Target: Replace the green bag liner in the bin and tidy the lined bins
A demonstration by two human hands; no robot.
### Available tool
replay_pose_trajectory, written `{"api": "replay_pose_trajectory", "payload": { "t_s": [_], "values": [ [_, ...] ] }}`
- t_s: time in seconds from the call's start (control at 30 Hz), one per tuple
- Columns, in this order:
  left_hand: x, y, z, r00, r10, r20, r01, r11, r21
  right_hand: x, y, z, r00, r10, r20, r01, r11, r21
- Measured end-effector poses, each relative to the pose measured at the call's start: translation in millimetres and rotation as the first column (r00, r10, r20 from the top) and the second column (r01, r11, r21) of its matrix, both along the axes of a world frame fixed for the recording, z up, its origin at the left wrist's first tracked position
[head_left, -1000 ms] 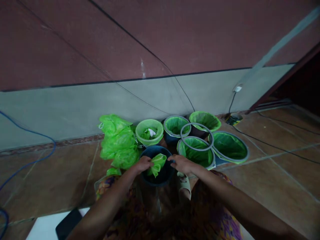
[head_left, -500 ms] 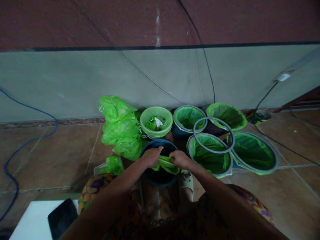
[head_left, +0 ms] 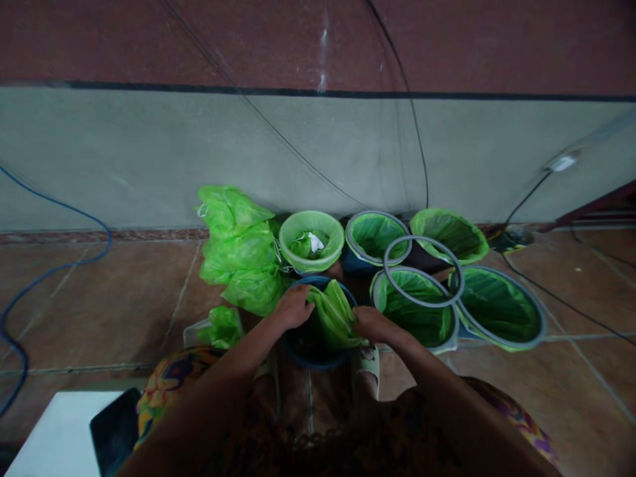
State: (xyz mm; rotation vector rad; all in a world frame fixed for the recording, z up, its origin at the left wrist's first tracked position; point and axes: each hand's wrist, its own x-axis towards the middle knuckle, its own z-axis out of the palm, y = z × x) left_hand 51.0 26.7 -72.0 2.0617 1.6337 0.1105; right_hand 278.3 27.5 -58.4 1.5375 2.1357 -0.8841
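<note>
No legible text, label, brand, number or sign appears anywhere in view. The green bags [head_left: 238, 255], the bins and the wall carry no readable marking. The dark phone [head_left: 115, 432] at lower left shows a blank face. A small white scrap [head_left: 315, 242] lies inside one lined bin [head_left: 311, 240]; whether it bears print cannot be told in this dim light.

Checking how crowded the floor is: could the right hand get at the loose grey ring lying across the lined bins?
Probably yes: the grey ring lies uncovered just beyond the right hand.
</note>
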Motion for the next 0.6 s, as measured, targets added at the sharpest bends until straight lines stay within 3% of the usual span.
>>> {"api": "replay_pose_trajectory", "payload": {
  "t_s": [0.07, 0.13, 0.23, 0.37, 0.47, 0.53, 0.6],
  "values": [
    [12.6, -2.7, -3.6, 0.993, -0.071, 0.099, 0.058, 0.990, 0.126, -4.2, -1.6, 1.2, 0.999, 0.007, -0.045, -0.007, 1.000, 0.009],
    [20.5, -6.5, -5.2, 0.974, -0.192, 0.124, 0.169, 0.970, 0.175, -6.9, -1.5, 3.1, 0.997, 0.013, -0.082, -0.010, 0.999, 0.043],
    [23.9, -13.3, -6.3, 0.957, -0.287, 0.048, 0.280, 0.953, 0.116, -9.4, -0.3, 5.5, 0.995, -0.004, -0.096, 0.014, 0.995, 0.099],
    [23.0, -17.3, -5.2, 0.954, -0.284, -0.096, 0.287, 0.958, 0.021, -8.1, 1.0, 9.9, 0.991, -0.060, -0.119, 0.071, 0.994, 0.084],
    [20.0, -8.8, 0.9, 0.971, -0.198, -0.134, 0.197, 0.980, -0.020, -0.4, 3.1, 10.7, 0.998, -0.054, -0.032, 0.057, 0.993, 0.104],
    [12.6, 2.4, 6.3, 0.984, -0.040, -0.173, 0.028, 0.997, -0.070, 7.4, 4.7, 8.2, 0.995, -0.054, 0.085, 0.047, 0.996, 0.074],
    [-0.5, 14.3, 10.1, 0.962, 0.138, -0.236, -0.169, 0.979, -0.116, 15.5, 5.5, 3.9, 0.980, -0.058, 0.188, 0.056, 0.998, 0.013]
  ]
}}
